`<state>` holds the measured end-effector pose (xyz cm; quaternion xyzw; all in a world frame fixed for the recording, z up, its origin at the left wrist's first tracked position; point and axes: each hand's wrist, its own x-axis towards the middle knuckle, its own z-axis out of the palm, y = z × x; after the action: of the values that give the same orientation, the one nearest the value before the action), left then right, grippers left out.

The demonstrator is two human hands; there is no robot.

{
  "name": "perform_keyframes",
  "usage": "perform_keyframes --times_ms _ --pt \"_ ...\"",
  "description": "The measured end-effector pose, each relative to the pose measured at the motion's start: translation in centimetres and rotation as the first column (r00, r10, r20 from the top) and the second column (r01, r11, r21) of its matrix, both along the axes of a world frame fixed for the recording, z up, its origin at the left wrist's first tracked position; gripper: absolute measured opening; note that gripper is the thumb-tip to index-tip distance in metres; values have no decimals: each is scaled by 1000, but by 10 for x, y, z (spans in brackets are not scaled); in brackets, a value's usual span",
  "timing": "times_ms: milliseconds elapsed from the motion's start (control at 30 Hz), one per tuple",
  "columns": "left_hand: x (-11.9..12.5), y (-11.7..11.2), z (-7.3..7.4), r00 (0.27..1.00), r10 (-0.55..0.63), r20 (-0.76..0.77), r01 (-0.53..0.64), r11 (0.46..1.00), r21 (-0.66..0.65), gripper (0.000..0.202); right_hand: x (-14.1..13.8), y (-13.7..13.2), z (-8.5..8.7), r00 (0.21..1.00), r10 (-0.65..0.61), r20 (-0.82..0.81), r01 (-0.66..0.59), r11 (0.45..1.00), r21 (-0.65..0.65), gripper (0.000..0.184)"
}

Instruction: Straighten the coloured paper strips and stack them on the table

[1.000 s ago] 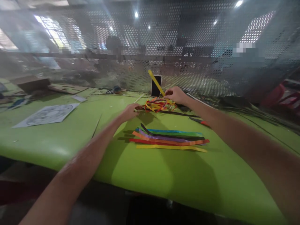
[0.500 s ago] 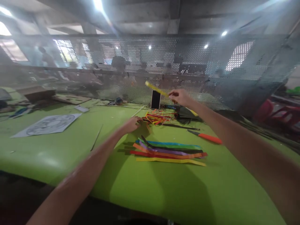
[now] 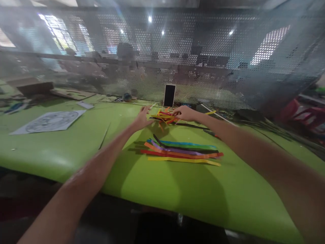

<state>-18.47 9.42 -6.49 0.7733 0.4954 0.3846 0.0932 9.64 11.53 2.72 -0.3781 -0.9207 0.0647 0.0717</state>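
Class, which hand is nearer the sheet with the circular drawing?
Left. The left hand is right of the sheet; the right hand is farther right, at the tangled strips.

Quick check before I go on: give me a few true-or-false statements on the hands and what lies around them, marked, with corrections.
1. The right hand is at the tangled strips. True.
2. The left hand is on the right of that tangle. False: it is on the left.
3. A dark-screened device stands upright beyond the tangle. True.
4. The printed sheet lies right of both hands. False: it lies left.
5. In the laid-out row, the blue strip is nearest the camera. False: the yellow strip is.
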Motion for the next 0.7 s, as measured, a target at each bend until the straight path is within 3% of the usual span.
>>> perform_keyframes --times_ms 133,200,333,467,700 --pt "-1 1 4 991 -90 -96 96 993 67 24 -5 -10 -2 999 34 -21 -35 999 -13 34" --pt "-1 2 7 986 -119 -116 125 991 42 15 -5 -14 -2 999 37 -29 -38 999 -17 31" --pt "-3 -3 12 989 -140 -54 141 990 5 30 1 -17 -1 999 31 -30 -32 999 -31 31" --pt "-2 -12 20 973 -192 124 209 967 -144 50 5 -18 -2 1000 10 -22 -11 999 -37 31" --pt "-18 -14 26 963 -174 204 225 939 -262 50 31 -23 6 999 -32 23 35 995 -98 31"
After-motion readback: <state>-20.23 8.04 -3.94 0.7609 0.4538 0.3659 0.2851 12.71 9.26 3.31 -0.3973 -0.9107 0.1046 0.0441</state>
